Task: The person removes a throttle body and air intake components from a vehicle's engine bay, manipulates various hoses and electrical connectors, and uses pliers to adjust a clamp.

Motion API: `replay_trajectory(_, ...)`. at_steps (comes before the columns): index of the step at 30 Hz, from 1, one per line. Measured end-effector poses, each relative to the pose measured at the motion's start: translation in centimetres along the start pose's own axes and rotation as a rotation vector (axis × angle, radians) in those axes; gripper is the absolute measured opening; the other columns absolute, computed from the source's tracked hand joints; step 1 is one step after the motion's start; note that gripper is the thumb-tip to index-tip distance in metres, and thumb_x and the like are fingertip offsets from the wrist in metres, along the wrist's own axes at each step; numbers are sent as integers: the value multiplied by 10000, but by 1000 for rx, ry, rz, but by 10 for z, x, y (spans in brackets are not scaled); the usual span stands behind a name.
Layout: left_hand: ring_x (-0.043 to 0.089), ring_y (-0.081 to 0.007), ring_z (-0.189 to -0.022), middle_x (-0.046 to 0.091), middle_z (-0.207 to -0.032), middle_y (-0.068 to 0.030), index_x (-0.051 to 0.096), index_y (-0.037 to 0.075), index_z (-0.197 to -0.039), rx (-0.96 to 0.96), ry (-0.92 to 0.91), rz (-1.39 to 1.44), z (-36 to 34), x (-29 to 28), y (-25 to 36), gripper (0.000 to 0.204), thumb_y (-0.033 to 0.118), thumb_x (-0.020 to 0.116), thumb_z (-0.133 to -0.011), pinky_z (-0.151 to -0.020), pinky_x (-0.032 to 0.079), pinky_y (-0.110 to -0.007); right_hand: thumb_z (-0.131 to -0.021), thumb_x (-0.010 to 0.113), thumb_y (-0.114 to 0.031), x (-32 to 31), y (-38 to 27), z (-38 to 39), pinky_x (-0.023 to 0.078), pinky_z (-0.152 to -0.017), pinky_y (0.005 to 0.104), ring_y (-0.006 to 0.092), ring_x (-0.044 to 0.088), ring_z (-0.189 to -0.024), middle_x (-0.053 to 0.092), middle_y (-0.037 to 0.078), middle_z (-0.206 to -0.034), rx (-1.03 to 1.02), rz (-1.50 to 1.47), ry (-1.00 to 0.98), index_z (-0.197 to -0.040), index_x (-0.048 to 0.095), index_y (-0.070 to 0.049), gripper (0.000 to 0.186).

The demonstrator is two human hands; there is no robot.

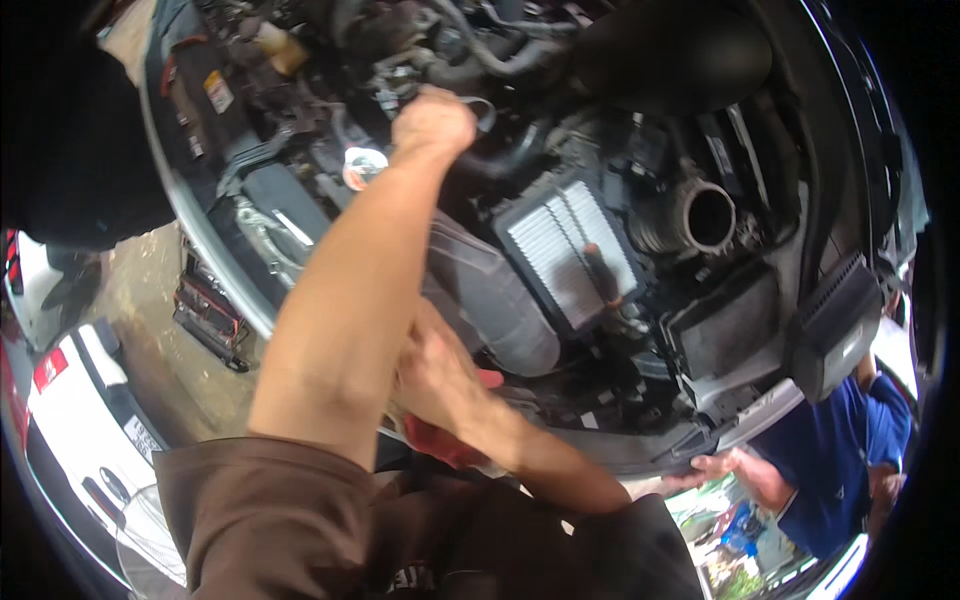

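Left hand, up-left of air filter, blurred; I can't tell its grip. Left forearm hides part of right hand, down-left of air filter.

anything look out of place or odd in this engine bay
Yes: the wide ribbed hose right of the pleated air filter gapes open, its near end joined to nothing, and the filter lies uncovered. Normally both would be closed in. I can make out no spill.

We could read none: an orange-and-white rectangular label marked black engine-bay plastic, a red square sticker a white car, white lettering our brown fabric shirt.
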State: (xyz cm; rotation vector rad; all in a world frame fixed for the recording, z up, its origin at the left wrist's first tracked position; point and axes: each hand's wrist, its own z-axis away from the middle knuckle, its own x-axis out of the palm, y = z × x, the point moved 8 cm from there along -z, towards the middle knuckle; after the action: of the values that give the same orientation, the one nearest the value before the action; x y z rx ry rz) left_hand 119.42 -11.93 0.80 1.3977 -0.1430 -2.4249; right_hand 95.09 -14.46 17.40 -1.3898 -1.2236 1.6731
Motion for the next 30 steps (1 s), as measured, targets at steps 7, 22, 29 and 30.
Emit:
replay_trajectory(7, 637, -440, -1262, 666, -1324, -289, 594, -83, -1281, 96, 49, -98, 17, -5, 15, 529, 339, 494, -978, -1075, 504, -502, -865, 759, -33, -112, 21, 115, 580, -799, 403, 345, 711, -914, 711, 181, -1042, 225, 146, 307, -1181, 689, 16, 327)
replay_trajectory(22, 671, -376, -1233, 701, -1313, -205, 733, 23, -1236, 118, 103, -231, 11, -10, 14, 433, 289, 539, -956, -1030, 530, -473, -823, 701, -41, -137, 49, 285, 513, -778, 437, 334, 625, -834, 666, 162, -977, 283, 578, 402, -1209, 638, 16, 395)
replay_trajectory(29, 707, -387, -1170, 738, -1224, -213, 758, 8, -1176, 180, 146, -184, 14, -7, 20, 392, 214, 535, -927, -991, 554, -480, -810, 667, -52, -135, 41, 283, 519, -754, 429, 330, 630, -808, 672, 157, -936, 260, 633, 443, -1159, 650, 11, 356)
replay_trajectory(30, 705, -384, -1176, 735, -1232, -213, 756, 9, -1182, 184, 140, -199, 14, -8, 22, 391, 210, 534, -930, -989, 556, -480, -810, 667, -52, -134, 40, 282, 519, -754, 429, 330, 630, -808, 672, 157, -936, 258, 637, 434, -1159, 650, 11, 356)
